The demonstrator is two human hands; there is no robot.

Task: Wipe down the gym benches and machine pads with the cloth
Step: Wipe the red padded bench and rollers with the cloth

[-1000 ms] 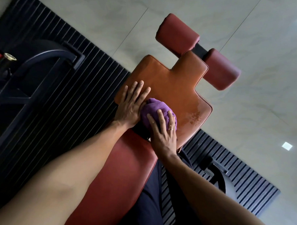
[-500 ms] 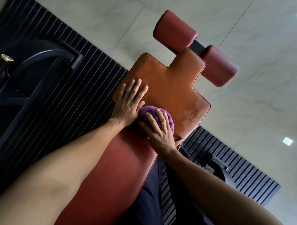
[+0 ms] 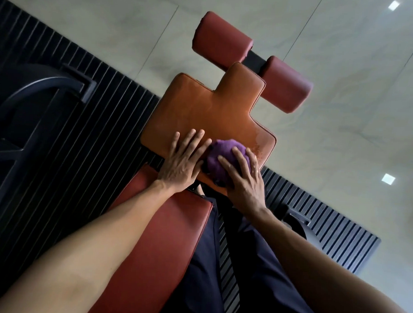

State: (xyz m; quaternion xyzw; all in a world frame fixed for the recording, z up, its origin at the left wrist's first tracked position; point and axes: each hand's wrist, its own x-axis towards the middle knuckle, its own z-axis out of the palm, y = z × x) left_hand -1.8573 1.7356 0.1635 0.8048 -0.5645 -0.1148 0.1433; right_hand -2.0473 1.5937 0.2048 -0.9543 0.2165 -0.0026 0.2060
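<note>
My right hand [image 3: 244,184] cups the balled purple cloth [image 3: 221,154], fingers spread and curved over the top of the wad, pressing it down onto the orange-brown seat pad [image 3: 203,109]. The cloth sits near the pad's 5 o'clock corner, close to the near edge. A blotchy, mottled patch [image 3: 258,144] shows on the leather just at the cloth's 2 o'clock, along the pad's right edge.

My left hand [image 3: 184,161] lies flat on the same pad at the cloth's 9 o'clock, fingers straight and slightly fanned, the forefinger touching the wad. It holds nothing.

Off the pad's notched far end, toward 1 o'clock, two dark red roller pads [image 3: 221,42] sit end to end on a black bar. The long red backrest pad [image 3: 161,237] runs from under my left wrist toward 7 o'clock. My dark trousers [image 3: 243,264] are at 6 o'clock, a black ribbed floor mat [image 3: 83,127] lies under the bench, a dark machine frame [image 3: 38,89] stands at 9 o'clock, and pale glossy floor tiles [image 3: 344,115] fill the frame from 12 to 3 o'clock
</note>
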